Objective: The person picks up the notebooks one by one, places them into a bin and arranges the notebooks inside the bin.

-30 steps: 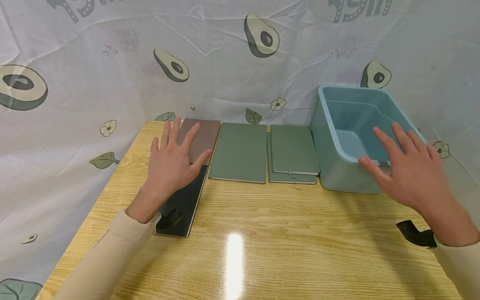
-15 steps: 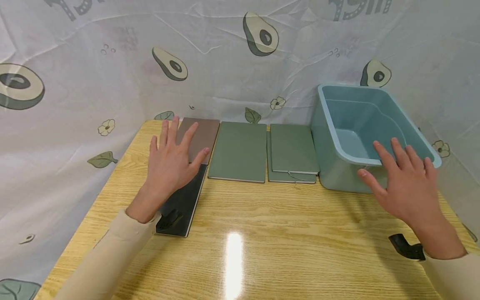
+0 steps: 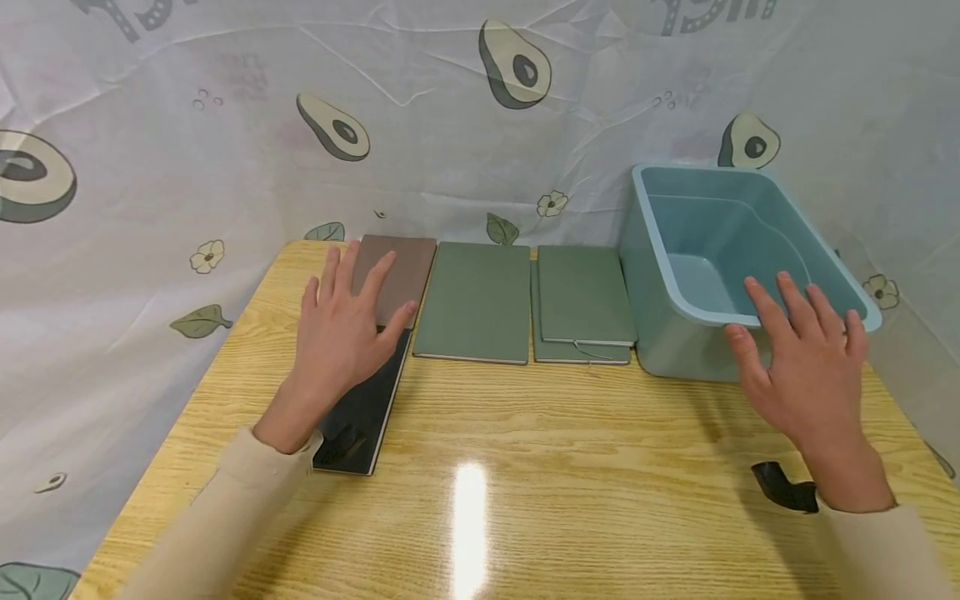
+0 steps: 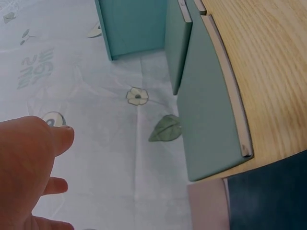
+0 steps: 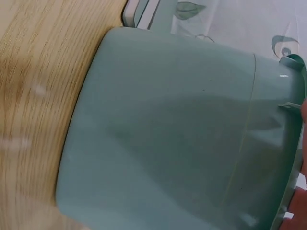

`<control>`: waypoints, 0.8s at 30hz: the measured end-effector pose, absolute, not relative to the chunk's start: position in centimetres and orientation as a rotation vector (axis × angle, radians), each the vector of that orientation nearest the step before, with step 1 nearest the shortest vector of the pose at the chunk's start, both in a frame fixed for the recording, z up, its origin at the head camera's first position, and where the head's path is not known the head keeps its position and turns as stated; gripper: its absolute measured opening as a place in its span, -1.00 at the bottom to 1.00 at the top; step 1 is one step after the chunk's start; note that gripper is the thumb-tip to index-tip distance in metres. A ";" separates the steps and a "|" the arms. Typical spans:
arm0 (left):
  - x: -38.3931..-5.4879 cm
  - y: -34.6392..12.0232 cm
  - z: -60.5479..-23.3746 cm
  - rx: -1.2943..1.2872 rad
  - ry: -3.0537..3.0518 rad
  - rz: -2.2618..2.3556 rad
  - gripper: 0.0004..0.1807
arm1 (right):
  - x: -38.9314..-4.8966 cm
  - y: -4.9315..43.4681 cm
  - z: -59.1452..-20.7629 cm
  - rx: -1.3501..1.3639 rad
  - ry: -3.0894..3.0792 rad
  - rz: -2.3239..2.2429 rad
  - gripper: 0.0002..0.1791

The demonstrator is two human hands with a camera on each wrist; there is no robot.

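My left hand (image 3: pixel 337 333) is spread with straight fingers above a mauve notebook (image 3: pixel 411 271) and a black notebook (image 3: pixel 360 412), hiding parts of both. It holds nothing. In the left wrist view its thumb and some fingers show at the lower left. My right hand (image 3: pixel 808 371), fingers apart and also holding nothing, overlaps the near rim of a blue plastic bin (image 3: pixel 656 242). The right wrist view shows the bin's wall (image 5: pixel 163 120) with fingertips at the right edge. Between the hands lie a larger green notebook (image 3: pixel 474 304) and a smaller green notebook (image 3: pixel 585 296) stacked on another green one.
The wooden table (image 3: pixel 577 475) extends in front of the notebooks, with a bright light reflection. A white cloth (image 3: pixel 427 125) printed with avocados, leaves and flowers hangs behind and along the sides. A thin ribbon (image 3: pixel 592 352) trails from the stacked notebooks.
My right hand has moved down and left, from over the bin's opening to its near rim. My left hand stays nearly still. The head view has shifted slightly; notebooks and bin remain in place.
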State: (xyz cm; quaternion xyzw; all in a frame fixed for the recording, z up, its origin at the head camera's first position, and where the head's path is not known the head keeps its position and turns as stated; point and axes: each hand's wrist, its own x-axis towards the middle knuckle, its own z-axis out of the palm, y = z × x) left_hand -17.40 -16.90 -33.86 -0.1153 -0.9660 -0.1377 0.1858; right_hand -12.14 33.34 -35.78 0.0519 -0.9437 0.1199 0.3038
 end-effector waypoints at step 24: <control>-17.9 -17.2 -35.6 -0.305 -2.580 -0.436 -0.27 | -13.7 31.8 -38.6 0.135 -1.959 0.598 -0.31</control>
